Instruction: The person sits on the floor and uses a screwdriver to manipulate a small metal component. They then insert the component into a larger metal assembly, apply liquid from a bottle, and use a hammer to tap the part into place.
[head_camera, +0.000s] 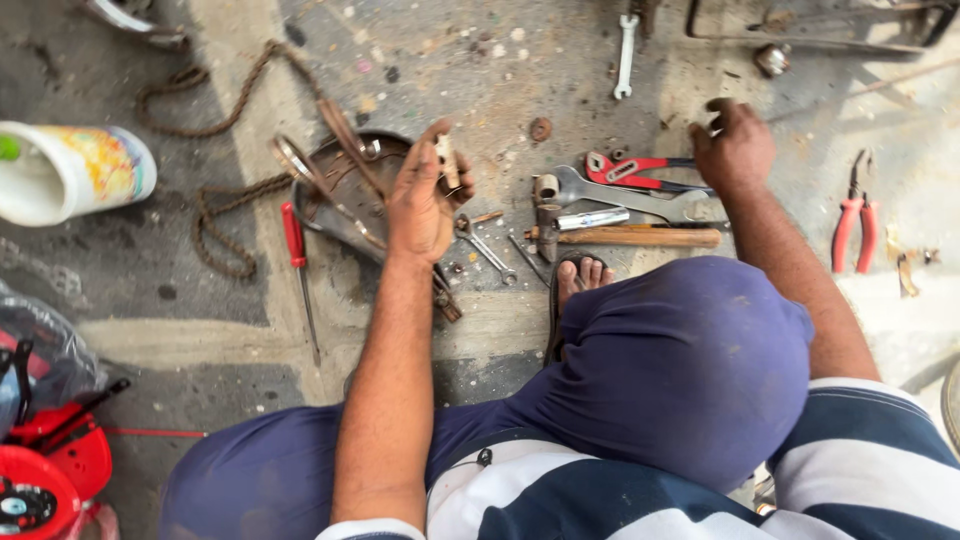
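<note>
- We sit low on the concrete floor (520, 60), one knee drawn up and a sandalled foot (583, 272) showing beyond it, tools spread in front of us.
- Our left hand (422, 195) is raised above the floor and pinches a small pale metal part (446, 160) between thumb and fingers.
- Beneath that hand lies a curved dark metal plate (345, 195), with a rusty chain (225, 210) looping past it to the left.
- A red-handled screwdriver (297, 262) lies just left of the plate, and a small spanner (487, 250) just right of the hand.
- Our right hand (735, 145) reaches further out and its fingers curl around a small dark round piece (716, 108); we cannot tell what it is.
- Between the hands lie a large adjustable wrench (630, 198), red locking pliers (635, 170) and a wooden-handled hammer (625, 236), close together.
- Red-handled pliers (855, 222) lie well to the right, a slim spanner (625, 55) at the top.
- A white plastic tub (70, 170) lies on its side at far left.
</note>
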